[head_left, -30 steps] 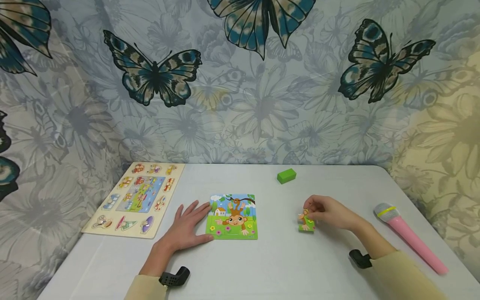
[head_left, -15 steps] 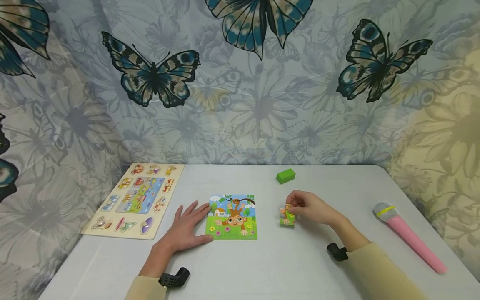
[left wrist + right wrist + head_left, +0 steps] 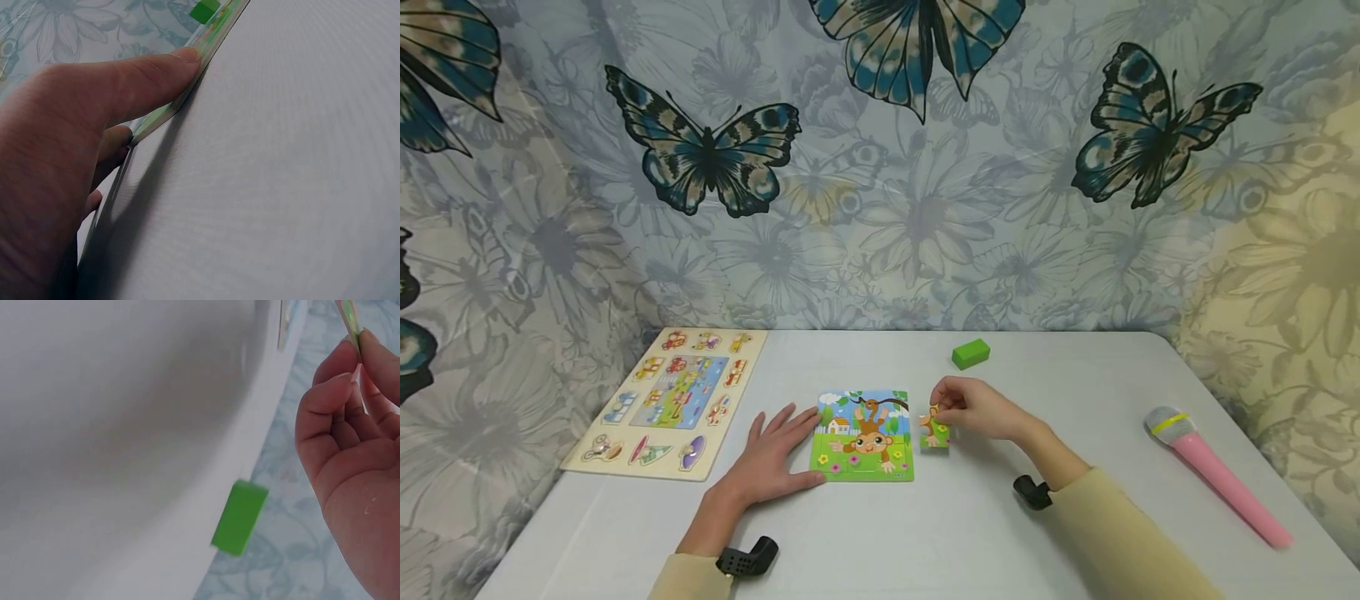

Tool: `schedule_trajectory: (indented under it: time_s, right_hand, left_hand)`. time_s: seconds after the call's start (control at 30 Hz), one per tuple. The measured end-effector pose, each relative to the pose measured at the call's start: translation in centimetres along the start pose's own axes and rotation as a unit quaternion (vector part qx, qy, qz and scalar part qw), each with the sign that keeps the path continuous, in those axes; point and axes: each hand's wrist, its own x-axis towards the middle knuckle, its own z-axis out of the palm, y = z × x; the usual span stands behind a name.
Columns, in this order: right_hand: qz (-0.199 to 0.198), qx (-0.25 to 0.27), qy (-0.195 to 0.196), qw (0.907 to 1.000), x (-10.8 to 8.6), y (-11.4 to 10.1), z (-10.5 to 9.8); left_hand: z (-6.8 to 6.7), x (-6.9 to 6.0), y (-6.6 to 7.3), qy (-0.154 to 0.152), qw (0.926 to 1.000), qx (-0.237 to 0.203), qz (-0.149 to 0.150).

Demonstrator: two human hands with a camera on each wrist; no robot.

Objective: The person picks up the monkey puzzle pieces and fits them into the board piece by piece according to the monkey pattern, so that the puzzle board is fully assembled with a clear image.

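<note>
A square jigsaw puzzle (image 3: 862,421) with a picture of a monkey lies flat on the white table. My left hand (image 3: 775,458) rests at its left side with fingers spread and straight. In the left wrist view, the thumb touches the puzzle's edge (image 3: 159,117). Just right of the puzzle, my right hand (image 3: 981,408) pinches a small puzzle piece (image 3: 933,435) between thumb and finger, above the table. That piece (image 3: 348,319) shows edge-on in the right wrist view. The fingers partly cover its upper right corner.
Behind the right hand lies a green block (image 3: 971,354). A larger wooden picture board (image 3: 622,454) with vehicles and toys is at the left. On the right lies a pink toy microphone (image 3: 1225,487). A butterfly-patterned cloth (image 3: 925,225) hangs behind the table.
My right hand has moved left with the puzzle piece, from mid-right of the table to beside the puzzle. The left hand has stayed in place.
</note>
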Motion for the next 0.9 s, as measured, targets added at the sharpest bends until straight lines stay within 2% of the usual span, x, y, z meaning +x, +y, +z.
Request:
schedule_trajectory:
  time_s: [0.33,0.7,0.9]
  right_hand:
    - [-0.025,-0.002,-0.016,0.9996,1.7,-1.4,1.6]
    - [-0.023,-0.038,-0.047,0.9979,2.9,-2.1,4.0]
    - [-0.021,-0.056,-0.05,0.997,3.2,-2.3,5.0]
  left_hand:
    - [0.0,0.1,0.1,-0.007,1.0,0.003,-0.005]
    - [0.0,0.2,0.1,-0.007,0.9999,0.006,-0.005]
    - [0.1,0.2,0.1,-0.011,0.9999,0.005,-0.008]
